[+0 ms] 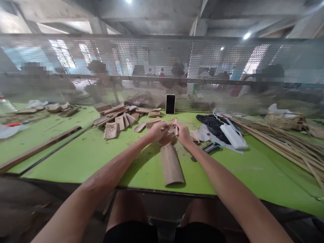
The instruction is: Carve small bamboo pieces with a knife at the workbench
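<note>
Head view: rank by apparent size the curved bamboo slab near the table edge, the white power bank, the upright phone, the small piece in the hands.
1. Curved bamboo slab, though nearest the camera, so partly inflated.
2. White power bank.
3. Upright phone, farther back; its gap to the power bank is unsure.
4. Small piece held between the left hand and right hand.

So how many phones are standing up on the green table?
1. The phone stands upright against the mesh screen, behind the left hand and right hand. Others may be hidden.

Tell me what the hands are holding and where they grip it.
Both hands, left hand and right hand, pinch a small bamboo piece between them; the exact grip spots are too small to tell.
</note>
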A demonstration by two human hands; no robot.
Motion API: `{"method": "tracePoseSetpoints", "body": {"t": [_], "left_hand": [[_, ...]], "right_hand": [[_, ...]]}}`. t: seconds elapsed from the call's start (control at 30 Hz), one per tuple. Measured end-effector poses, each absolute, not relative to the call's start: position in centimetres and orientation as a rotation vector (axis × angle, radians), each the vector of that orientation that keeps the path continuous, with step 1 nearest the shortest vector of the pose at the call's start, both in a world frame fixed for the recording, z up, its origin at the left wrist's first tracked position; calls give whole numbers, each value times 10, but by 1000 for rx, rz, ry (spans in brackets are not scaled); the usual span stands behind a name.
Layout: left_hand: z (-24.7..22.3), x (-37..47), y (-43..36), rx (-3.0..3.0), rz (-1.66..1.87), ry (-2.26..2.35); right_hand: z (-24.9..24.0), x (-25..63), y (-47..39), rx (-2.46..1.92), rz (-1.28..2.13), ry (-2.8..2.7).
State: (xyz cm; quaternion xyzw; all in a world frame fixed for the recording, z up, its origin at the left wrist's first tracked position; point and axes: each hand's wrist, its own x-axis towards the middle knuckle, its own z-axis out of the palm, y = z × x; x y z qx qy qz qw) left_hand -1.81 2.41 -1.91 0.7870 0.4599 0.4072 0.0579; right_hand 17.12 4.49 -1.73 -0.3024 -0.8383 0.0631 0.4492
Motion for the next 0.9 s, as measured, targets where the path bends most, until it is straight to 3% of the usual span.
{"method": "tracePoseSetpoints", "body": {"t": [0.43,0.73,0.9], "left_hand": [[-9,-27,16,2198,1081,1407],[-7,-25,14,2315,1027,1301],[-8,-20,12,2264,1119,1387]], "right_hand": [[-21,166,43,-646,233,-2004],[-16,161,36,-775,1086,-1546],[-20,160,39,-796,1093,-1572]]}}
